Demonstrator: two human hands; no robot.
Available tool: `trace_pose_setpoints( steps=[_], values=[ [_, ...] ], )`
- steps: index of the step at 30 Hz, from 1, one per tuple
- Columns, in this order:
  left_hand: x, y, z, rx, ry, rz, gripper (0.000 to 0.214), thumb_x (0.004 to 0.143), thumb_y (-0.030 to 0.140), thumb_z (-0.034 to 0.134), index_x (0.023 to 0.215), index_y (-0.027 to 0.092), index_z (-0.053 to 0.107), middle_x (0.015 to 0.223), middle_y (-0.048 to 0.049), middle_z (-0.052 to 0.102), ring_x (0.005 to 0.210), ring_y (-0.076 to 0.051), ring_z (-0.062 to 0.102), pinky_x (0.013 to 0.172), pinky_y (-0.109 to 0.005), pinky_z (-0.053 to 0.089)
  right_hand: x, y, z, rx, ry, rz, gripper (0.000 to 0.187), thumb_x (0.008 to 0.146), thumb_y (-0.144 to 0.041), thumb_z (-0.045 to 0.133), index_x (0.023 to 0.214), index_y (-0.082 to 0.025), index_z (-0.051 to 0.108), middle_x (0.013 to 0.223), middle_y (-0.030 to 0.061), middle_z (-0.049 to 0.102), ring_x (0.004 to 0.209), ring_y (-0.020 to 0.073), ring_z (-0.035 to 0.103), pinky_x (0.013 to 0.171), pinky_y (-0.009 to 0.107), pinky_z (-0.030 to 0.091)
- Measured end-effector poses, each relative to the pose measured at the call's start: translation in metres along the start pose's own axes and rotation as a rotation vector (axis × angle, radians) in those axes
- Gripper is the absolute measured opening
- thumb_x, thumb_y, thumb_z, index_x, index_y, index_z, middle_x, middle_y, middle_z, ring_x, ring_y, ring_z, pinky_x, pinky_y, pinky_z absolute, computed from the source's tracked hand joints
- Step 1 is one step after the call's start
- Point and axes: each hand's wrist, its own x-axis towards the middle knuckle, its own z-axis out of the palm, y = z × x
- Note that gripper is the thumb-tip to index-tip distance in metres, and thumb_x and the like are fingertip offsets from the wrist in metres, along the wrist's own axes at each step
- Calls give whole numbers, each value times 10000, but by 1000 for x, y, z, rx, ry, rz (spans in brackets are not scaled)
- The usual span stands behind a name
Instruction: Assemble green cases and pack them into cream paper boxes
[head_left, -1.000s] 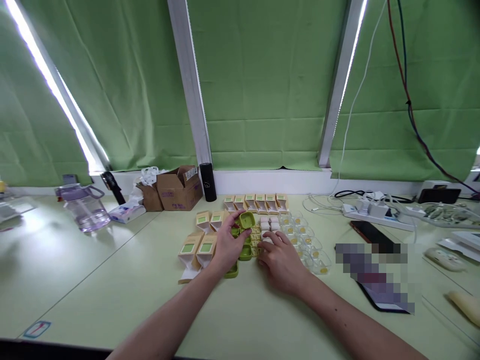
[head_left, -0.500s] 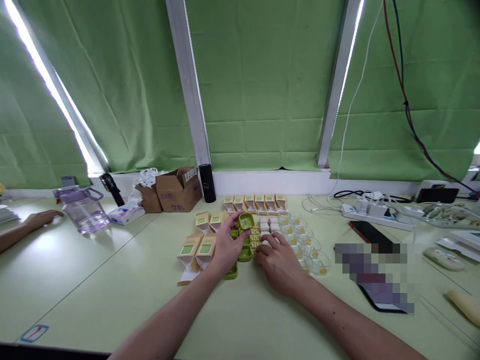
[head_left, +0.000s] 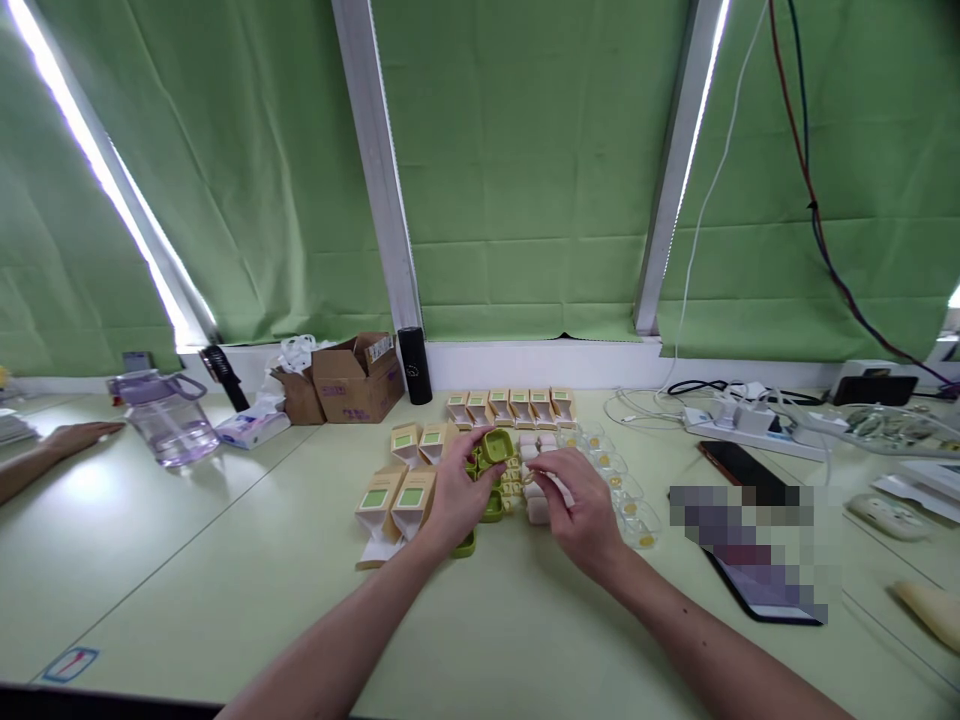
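Where the tabletop (head_left: 262, 620) begins at far left, a co-worker's hand (head_left: 82, 437) rests, arm cut off by the frame edge.

Next, left to right:
- Bottle, clear lilac plastic, handled (head_left: 172, 430), upright.
- Box, brown corrugated cardboard, flaps raised (head_left: 356, 388).
- Cartons, cream card with green square labels (head_left: 379, 497), grouped just beside the left forearm.
- Left hand (head_left: 461, 490): grip grasping a square olive-green cup (head_left: 496, 447), hollow side showing, held over further olive-green cups (head_left: 491, 507).
- Pieces, small, yellow, in close rows (head_left: 511, 478), between the hands.
- Blocks, stubby, pinkish-white (head_left: 538, 510), partly beneath the right hand.
- Right hand (head_left: 581, 505): grip pinched on a tiny pale-yellow piece (head_left: 528, 475), near the cup.
- Shells, clear plastic with yellow discs (head_left: 636, 515), beyond the right hand.

Handling, by judgement: keep the cup steady and its hollow facing the right hand; pinch lightly, so the tiny piece neither slips nor bends; lift the right wrist clear of the blocks.

Obscured: the left hand's far fingers, behind the cup; the tiny piece's shape, too small to read; several blocks and shells, covered by the right hand; a flat object at right (head_left: 750, 560), pixelated.
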Motion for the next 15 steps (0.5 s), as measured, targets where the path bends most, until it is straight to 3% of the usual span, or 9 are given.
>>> trace_pose_setpoints(
  steps=[3, 8, 15],
  values=[
    [-2, -1, 2, -12, -29, 21, 471, 829, 167, 723, 1283, 276, 665, 1218, -52, 697, 1129, -246, 638, 970, -391, 518, 0, 2, 2, 179, 51, 176, 169, 1016, -313, 573, 1037, -270, 736, 996, 67, 742, 907, 237, 673, 814, 390, 552],
    [-5, -3, 5, -23, -66, 47, 509, 827, 132, 727, 1304, 295, 657, 1221, -54, 664, 1159, -237, 629, 1046, -405, 504, 1, 8, 7, 472, 97, 514, 270, 931, -500, 708, 966, -234, 735, 812, 20, 692, 620, 143, 559, 579, 282, 483],
    [-7, 0, 5, -23, -99, 61, 475, 834, 136, 737, 1281, 281, 672, 1205, -58, 639, 1142, -234, 650, 1006, -379, 545, 10, 12, 5, 632, 198, 673, 464, 796, -638, 801, 757, -198, 660, 582, -40, 543, 484, 101, 443, 456, 244, 373]
  ],
)
